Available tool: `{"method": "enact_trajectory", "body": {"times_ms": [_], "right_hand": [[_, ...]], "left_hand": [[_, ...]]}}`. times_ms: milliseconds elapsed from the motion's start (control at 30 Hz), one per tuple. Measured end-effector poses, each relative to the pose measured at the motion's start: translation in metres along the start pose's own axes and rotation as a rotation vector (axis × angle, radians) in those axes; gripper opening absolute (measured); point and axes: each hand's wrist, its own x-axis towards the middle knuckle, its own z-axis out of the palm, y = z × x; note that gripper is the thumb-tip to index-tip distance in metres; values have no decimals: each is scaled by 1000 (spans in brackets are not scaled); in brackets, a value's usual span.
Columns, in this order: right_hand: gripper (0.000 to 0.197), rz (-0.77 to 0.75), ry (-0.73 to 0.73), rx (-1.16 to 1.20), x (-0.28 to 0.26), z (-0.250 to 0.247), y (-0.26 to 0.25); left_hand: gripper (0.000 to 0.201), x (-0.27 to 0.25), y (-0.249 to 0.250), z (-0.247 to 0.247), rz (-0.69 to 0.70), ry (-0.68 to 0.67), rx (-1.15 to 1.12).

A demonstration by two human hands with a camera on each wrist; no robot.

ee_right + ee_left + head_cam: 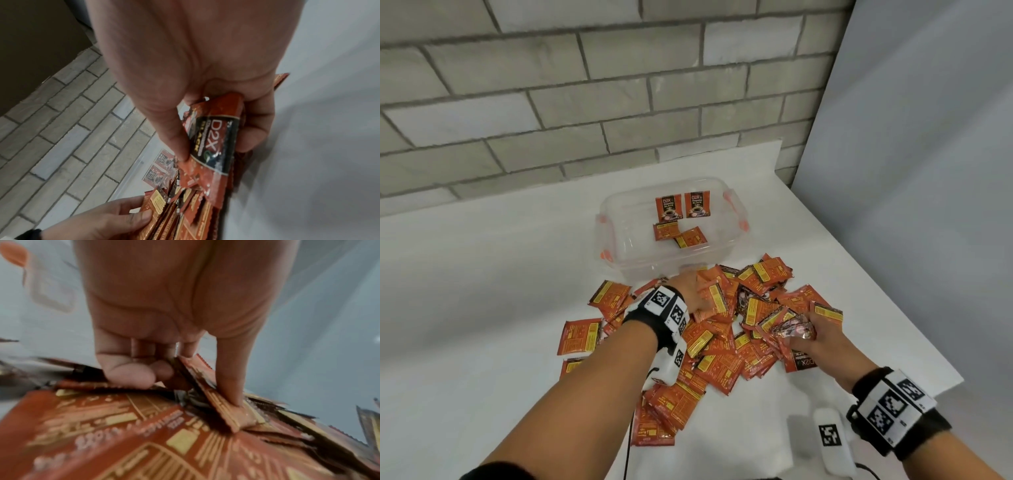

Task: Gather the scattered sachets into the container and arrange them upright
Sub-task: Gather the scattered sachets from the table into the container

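A heap of orange sachets (726, 329) lies on the white table in front of a clear plastic container (671, 229). Inside it, two sachets (683, 205) stand against the far wall and two lie flat on the bottom. My left hand (697, 294) is at the heap's far side and pinches a sachet (207, 386) between thumb and curled fingers. My right hand (808, 337) is at the heap's right side and grips a sachet (213, 146) with its D2X face showing, thumb on top. My left hand (115, 219) also shows in the right wrist view.
The white table (482, 291) meets a grey brick wall (585, 102) at the back and a pale panel (911, 171) at the right. The container has orange clips (736, 212) on its sides. The table's right edge runs close to my right forearm.
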Motion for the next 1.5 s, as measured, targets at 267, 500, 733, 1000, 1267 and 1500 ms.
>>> {"method": "enact_trajectory", "body": {"times_ms": [267,500,733,1000,1267,1500], "right_hand": [[71,25,4,156,-8,-2,-17],[32,24,-99,469,-20,-8,-52],[38,-67,-183,563,-5,1,-116],[23,-55,-141,542,62,39,-199],[9,-151,-6,145,119,86,-244],[18,-168,-68,-426,137,106,-239]], "left_hand": [[79,15,0,11,-36,105,131],[58,-3,-8,7,87,274,-56],[21,-38,-38,-41,214,321,-699],[12,-5,-64,-106,-33,498,-914],[21,43,-63,-110,-121,374,-927],[49,61,-55,-104,-252,341,-479]]}}
